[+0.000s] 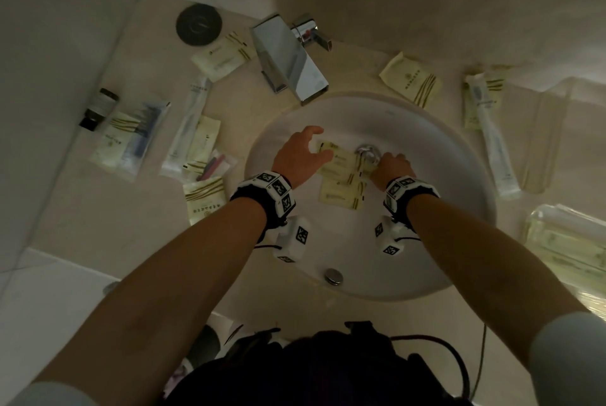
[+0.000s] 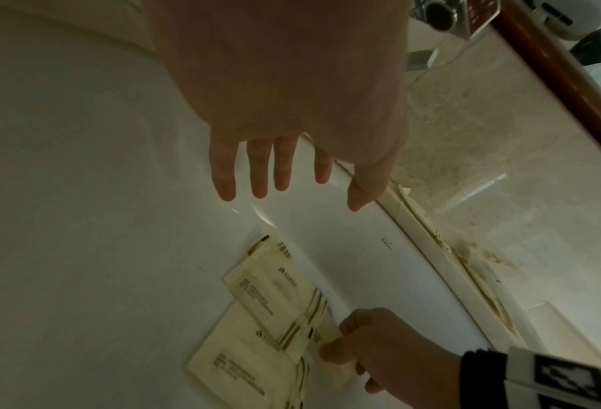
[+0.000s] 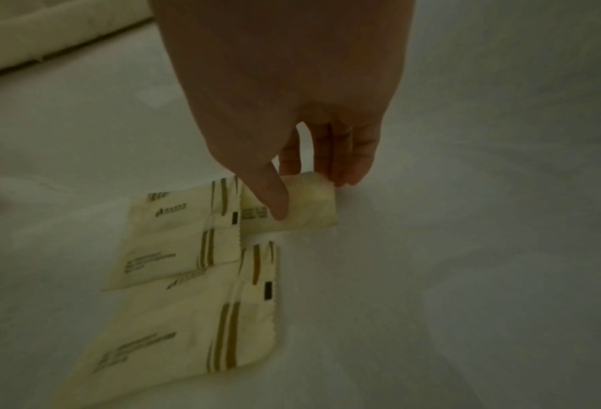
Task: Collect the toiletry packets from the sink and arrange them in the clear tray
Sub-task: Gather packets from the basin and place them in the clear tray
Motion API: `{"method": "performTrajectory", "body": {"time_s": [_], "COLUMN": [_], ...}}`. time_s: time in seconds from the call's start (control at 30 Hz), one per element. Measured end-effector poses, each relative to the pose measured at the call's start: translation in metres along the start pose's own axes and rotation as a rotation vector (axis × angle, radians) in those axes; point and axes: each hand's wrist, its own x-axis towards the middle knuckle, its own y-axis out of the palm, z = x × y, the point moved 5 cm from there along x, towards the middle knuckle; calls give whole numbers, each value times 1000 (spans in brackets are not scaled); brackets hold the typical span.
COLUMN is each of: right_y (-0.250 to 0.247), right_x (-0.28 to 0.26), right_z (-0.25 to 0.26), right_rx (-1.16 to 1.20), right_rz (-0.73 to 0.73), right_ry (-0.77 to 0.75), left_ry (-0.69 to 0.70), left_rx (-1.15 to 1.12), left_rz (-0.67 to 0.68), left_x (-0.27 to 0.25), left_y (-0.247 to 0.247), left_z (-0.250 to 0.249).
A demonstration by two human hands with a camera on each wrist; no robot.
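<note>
Three pale yellow toiletry packets [image 1: 341, 191] lie overlapping in the bottom of the white sink [image 1: 442, 176]. My right hand [image 1: 385, 164] pinches the edge of the small packet [image 3: 309, 210] nearest the drain, thumb on top and fingers behind it [image 3: 309, 197]. The other two packets [image 3: 183, 240] lie flat beside it. My left hand [image 1: 308, 150] hovers over the far end of the packets with its fingers straight and spread, holding nothing [image 2: 302, 196]. The clear tray [image 1: 567, 241], with pale packets in it, stands on the counter at the right edge.
A chrome faucet [image 1: 288, 58] overhangs the basin's far side, and the drain plug [image 1: 369, 153] sits by my right hand. More packets and wrapped toothbrushes [image 1: 187, 130] lie on the counter to both sides. A dark bottle [image 1: 98, 109] lies far left.
</note>
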Motion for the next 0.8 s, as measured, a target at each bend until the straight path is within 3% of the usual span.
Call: {"method": "performTrajectory", "body": {"time_s": [0.37,0.67,0.8], "right_y": [-12,-52,-65], "right_x": [-20,-46,-62], "right_z": [7,4,0], "right_rx": [-15,190,251], "right_rz": [58,-68,-56], "right_ry": [-60,-107,-183], "left_ry": [27,106,161], "left_rx": [27,86,92], "left_rz": [20,37,44], "left_x": [-9,-21,-24], "left_y": [3,1,7], "left_z": [-10,-34,-38]}}
